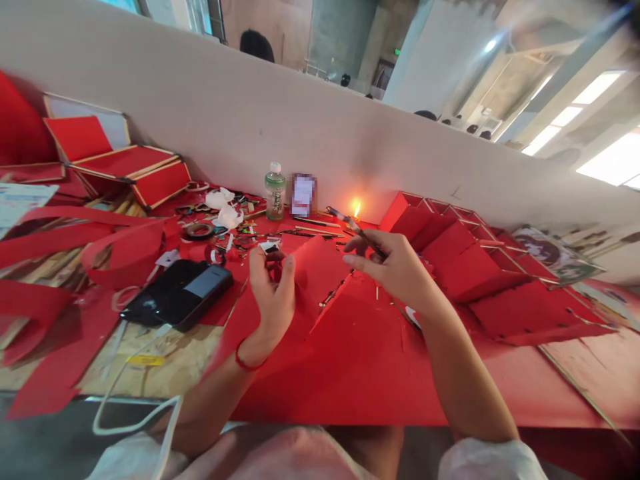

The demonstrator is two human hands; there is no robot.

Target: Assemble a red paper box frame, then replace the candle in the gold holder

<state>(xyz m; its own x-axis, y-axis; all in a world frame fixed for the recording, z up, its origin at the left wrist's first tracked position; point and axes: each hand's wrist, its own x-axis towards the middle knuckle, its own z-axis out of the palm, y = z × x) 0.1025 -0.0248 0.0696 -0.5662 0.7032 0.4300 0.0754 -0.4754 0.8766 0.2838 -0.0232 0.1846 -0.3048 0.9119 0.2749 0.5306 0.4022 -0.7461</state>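
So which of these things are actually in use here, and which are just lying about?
In use: small red piece pinched in the left hand; thin stick held in the right hand; flame close to the stick; red sheet under both hands.
Lying about: phone, bottle, tape roll, red strips, folded red panels.

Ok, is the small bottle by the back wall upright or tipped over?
Upright: the bottle stands on its base on the table, with its white cap on and pointing up.
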